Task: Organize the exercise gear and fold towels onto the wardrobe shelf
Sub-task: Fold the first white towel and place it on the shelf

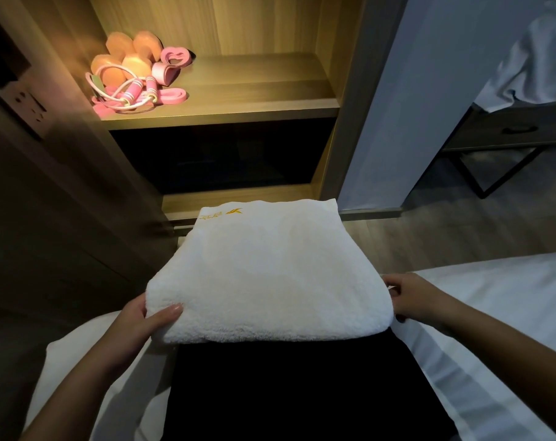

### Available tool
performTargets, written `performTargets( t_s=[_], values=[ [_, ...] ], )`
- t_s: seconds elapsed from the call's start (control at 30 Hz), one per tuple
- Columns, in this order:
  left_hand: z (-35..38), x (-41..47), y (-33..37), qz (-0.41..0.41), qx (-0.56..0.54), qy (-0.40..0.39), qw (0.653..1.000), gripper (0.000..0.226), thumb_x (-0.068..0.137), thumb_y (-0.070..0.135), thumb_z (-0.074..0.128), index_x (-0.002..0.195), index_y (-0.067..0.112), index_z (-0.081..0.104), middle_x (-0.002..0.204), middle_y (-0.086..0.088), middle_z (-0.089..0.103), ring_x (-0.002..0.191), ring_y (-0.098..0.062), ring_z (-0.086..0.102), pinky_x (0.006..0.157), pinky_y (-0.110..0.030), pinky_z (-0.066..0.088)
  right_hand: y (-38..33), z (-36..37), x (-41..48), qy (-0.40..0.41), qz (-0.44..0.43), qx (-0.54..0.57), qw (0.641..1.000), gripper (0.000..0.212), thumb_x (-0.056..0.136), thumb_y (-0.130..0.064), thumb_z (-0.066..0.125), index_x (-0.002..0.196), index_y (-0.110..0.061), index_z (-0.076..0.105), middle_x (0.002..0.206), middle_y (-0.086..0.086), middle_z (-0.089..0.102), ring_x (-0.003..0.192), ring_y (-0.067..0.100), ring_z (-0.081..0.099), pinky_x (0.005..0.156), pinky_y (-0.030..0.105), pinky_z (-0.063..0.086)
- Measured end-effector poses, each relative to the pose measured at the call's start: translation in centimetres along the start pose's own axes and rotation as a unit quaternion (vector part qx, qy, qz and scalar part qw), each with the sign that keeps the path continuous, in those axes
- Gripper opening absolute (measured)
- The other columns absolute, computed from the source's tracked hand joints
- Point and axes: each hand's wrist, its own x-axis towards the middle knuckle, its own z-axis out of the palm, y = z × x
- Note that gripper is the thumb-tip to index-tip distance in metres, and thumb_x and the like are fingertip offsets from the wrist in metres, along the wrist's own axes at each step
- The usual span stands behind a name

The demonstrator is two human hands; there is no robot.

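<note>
The left hand (149,316) grips the near left corner of a folded white towel (264,272), thumb laid on top and the other fingers out of sight beneath. The right hand (410,297) curls round the near right edge, so both hands are grasping the same bundle. Holding it at two corners likely keeps the layers from sliding apart and the fold flat while it is carried. The towel is raised off any surface, level, with its far edge and gold emblem (221,214) pointing at the wardrobe, which suggests it will be slid in far edge first. Beyond it, the lit wardrobe shelf (254,90) carries the pink exercise gear bunched at its left end: dumbbells (127,58) at the far side, a jump rope (133,90) coiled nearer, and bands (171,74) just beside them. That grouping leaves the middle and right of the shelf bare, seemingly the spot meant for the towel. A dark compartment (213,154) lies under the shelf, and a white bed (509,297) sits to the near right.
</note>
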Motion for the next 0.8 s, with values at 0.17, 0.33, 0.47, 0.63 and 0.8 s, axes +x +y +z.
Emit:
performTargets(
  t_s=[0.17, 0.33, 0.47, 0.63, 0.8],
  values=[
    [0.2, -0.3, 0.3, -0.007, 0.001, 0.006, 1.0, 0.1, 0.029, 0.067, 0.088, 0.114, 0.019, 0.062, 0.106, -0.001, 0.073, 0.101, -0.019, 0.068, 0.083, -0.034, 0.052, -1.0, 0.2, 0.1, -0.097, 0.087, 0.133, 0.983, 0.013, 0.082, 0.001, 0.064, 0.076, -0.007, 0.072, 0.058, 0.004, 0.053, 0.045, 0.009, 0.038, 0.045, 0.02, 0.033],
    [0.7, -0.6, 0.2, 0.006, 0.023, 0.002, 1.0, 0.091, 0.036, 0.068, 0.086, 0.111, 0.022, 0.062, 0.104, 0.003, 0.073, 0.101, -0.018, 0.068, 0.08, -0.032, 0.052, -0.1, -1.0, 0.1, -0.096, 0.163, 0.272, 0.944, 0.031, 0.088, 0.001, 0.057, 0.058, -0.005, 0.063, 0.052, 0.006, 0.043, 0.046, 0.01, 0.038, 0.044, 0.017, 0.035],
    [0.5, -0.2, 0.2, 0.013, 0.037, 0.013, 0.999, 0.084, 0.042, 0.067, 0.084, 0.111, 0.025, 0.062, 0.105, 0.003, 0.072, 0.101, -0.018, 0.068, 0.079, -0.032, 0.053, -0.2, -1.1, 0.0, -0.116, 0.146, 0.194, 0.963, 0.016, 0.094, -0.003, 0.053, 0.085, 0.006, 0.063, 0.059, 0.011, 0.046, 0.047, 0.012, 0.038, 0.046, 0.02, 0.034],
    [-0.2, 0.0, -0.5, 0.035, 0.033, 0.032, 0.998, 0.071, 0.051, 0.063, 0.081, 0.109, 0.025, 0.063, 0.103, 0.008, 0.073, 0.097, -0.015, 0.069, 0.073, -0.027, 0.054, 0.8, -1.0, 0.5, -0.078, 0.191, 0.265, 0.942, 0.016, 0.094, 0.001, 0.051, 0.084, 0.007, 0.061, 0.057, 0.009, 0.042, 0.04, 0.009, 0.034, 0.039, 0.017, 0.031],
    [-0.2, 0.5, -1.1, 0.019, 0.031, 0.019, 0.999, 0.043, 0.072, 0.041, 0.078, 0.11, 0.026, 0.062, 0.099, 0.012, 0.073, 0.095, -0.013, 0.069, 0.069, -0.023, 0.055, 1.1, -0.7, -0.1, -0.113, 0.191, 0.233, 0.947, 0.019, 0.093, -0.014, 0.061, 0.097, 0.005, 0.061, 0.059, 0.007, 0.053, 0.045, 0.008, 0.04, 0.042, 0.017, 0.031]
  ],
)
